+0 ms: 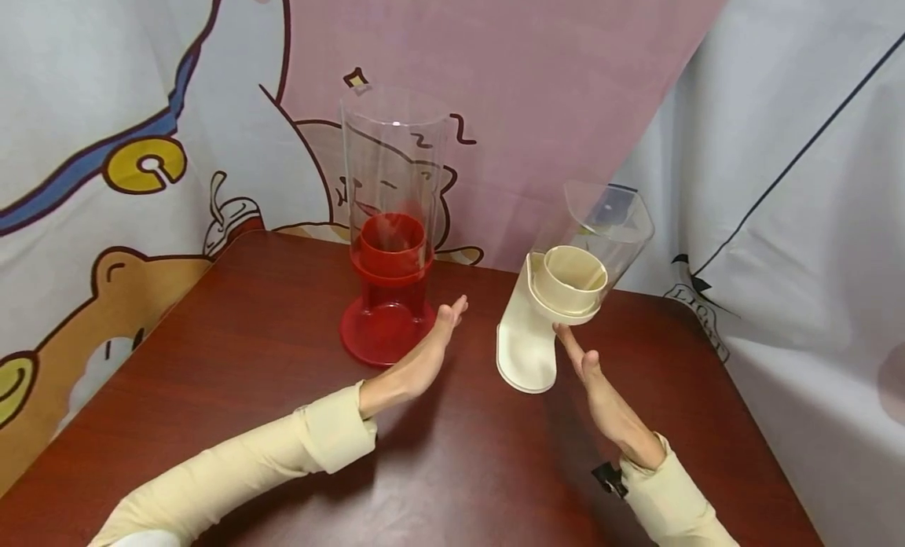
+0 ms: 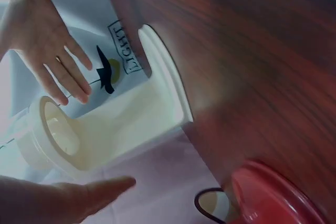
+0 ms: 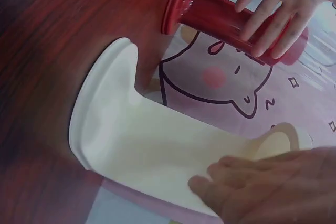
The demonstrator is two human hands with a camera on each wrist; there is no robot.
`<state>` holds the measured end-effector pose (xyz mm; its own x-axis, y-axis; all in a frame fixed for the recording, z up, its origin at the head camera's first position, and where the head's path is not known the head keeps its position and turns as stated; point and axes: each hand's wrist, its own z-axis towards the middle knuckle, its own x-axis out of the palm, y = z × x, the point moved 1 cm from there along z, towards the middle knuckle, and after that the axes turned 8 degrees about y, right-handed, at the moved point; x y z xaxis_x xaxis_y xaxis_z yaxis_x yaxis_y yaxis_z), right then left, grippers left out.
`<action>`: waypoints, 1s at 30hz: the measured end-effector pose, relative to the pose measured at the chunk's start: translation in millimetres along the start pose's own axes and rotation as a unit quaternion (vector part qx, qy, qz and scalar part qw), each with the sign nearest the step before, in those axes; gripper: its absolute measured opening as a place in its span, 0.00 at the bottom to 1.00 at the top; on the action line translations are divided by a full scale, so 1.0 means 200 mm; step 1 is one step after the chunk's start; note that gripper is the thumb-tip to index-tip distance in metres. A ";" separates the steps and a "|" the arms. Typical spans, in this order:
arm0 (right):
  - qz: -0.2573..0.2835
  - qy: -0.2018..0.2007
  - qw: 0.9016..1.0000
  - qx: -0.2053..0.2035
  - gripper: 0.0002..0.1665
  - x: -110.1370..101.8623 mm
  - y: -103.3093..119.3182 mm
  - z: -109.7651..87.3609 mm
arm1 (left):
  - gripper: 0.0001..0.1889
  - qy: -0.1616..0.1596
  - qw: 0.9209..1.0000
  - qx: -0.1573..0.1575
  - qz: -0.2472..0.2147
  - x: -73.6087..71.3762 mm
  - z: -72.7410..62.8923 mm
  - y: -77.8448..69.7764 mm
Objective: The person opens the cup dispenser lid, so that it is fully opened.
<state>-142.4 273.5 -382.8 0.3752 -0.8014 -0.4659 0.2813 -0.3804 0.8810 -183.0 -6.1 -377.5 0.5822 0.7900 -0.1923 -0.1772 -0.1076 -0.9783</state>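
One dispenser — left of another dispenser

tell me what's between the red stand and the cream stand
In the head view, the left grip extends between the red stand and the cream stand; the rest is bare tabletop.

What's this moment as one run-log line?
left hand: holds nothing | right hand: holds nothing, near cream stand | cream stand: upright on table | red stand: upright on table

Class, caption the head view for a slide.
Open left hand and right hand flank a curved cream plastic stand beside a round red plastic stand.
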 end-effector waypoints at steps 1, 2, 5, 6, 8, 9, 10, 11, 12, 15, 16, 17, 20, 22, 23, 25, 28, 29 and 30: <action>0.014 -0.007 1.000 0.006 0.48 -0.01 0.00 0.00 | 0.73 -0.004 1.000 0.003 -0.009 0.01 0.02 -0.01; 0.025 -0.016 1.000 0.008 0.47 -0.01 0.00 0.01 | 0.74 -0.007 1.000 0.007 -0.020 0.02 0.03 -0.01; 0.052 -0.052 0.997 0.007 0.45 -0.01 0.00 0.01 | 0.74 -0.020 0.999 0.013 -0.039 0.05 0.08 -0.03; 0.061 -0.066 0.996 0.002 0.45 -0.01 0.00 0.01 | 0.74 -0.024 0.999 0.013 -0.038 0.06 0.10 -0.03; 0.080 -0.092 0.993 -0.004 0.48 -0.01 0.01 0.02 | 0.73 -0.031 0.999 0.012 -0.037 0.07 0.13 -0.04; 0.090 -0.104 0.990 -0.008 0.50 -0.02 0.01 0.02 | 0.72 -0.035 0.999 0.011 -0.034 0.07 0.14 -0.04; 0.097 -0.116 0.989 -0.009 0.51 -0.02 0.01 0.02 | 0.71 -0.038 0.999 0.012 -0.032 0.08 0.15 -0.05; 0.101 -0.127 0.987 -0.012 0.53 -0.02 0.02 0.02 | 0.71 -0.040 0.999 0.012 -0.031 0.08 0.17 -0.05; 0.109 -0.136 0.985 -0.014 0.55 -0.03 0.03 0.02 | 0.71 -0.041 0.999 0.013 -0.032 0.08 0.18 -0.06; 0.128 -0.153 0.980 -0.022 0.58 -0.04 0.04 0.03 | 0.73 -0.040 0.998 0.023 -0.037 0.09 0.22 -0.07; 0.133 -0.157 0.978 -0.026 0.58 -0.04 0.05 0.04 | 0.74 -0.040 0.998 0.029 -0.037 0.09 0.24 -0.08; 0.139 -0.161 0.977 -0.031 0.59 -0.04 0.06 0.05 | 0.75 -0.040 0.998 0.036 -0.038 0.09 0.25 -0.09; 0.149 -0.171 0.973 -0.040 0.60 -0.05 0.07 0.09 | 0.76 -0.048 0.996 0.060 -0.036 0.10 0.32 -0.10; 0.152 -0.179 0.971 -0.045 0.60 -0.06 0.08 0.11 | 0.75 -0.054 0.995 0.075 -0.028 0.11 0.35 -0.11; 0.155 -0.183 0.970 -0.047 0.61 -0.05 0.08 0.12 | 0.75 -0.056 0.995 0.080 -0.023 0.12 0.37 -0.11; 0.153 -0.187 0.969 -0.050 0.61 -0.05 0.08 0.13 | 0.74 -0.057 0.995 0.083 -0.011 0.14 0.39 -0.11; 0.153 -0.190 0.968 -0.050 0.62 -0.04 0.07 0.15 | 0.73 -0.052 0.995 0.085 0.003 0.18 0.40 -0.11; 0.153 -0.191 0.969 -0.047 0.62 -0.04 0.07 0.15 | 0.72 -0.050 0.995 0.087 0.006 0.20 0.40 -0.11; 0.151 -0.191 0.969 -0.043 0.62 -0.04 0.07 0.15 | 0.71 -0.047 0.995 0.089 0.008 0.21 0.41 -0.11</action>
<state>-167.3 260.3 -364.2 0.1022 -0.9888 -0.1090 0.2890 -0.0753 0.9544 -219.1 78.8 -357.1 0.5020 0.8434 -0.1918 -0.3284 -0.0194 -0.9443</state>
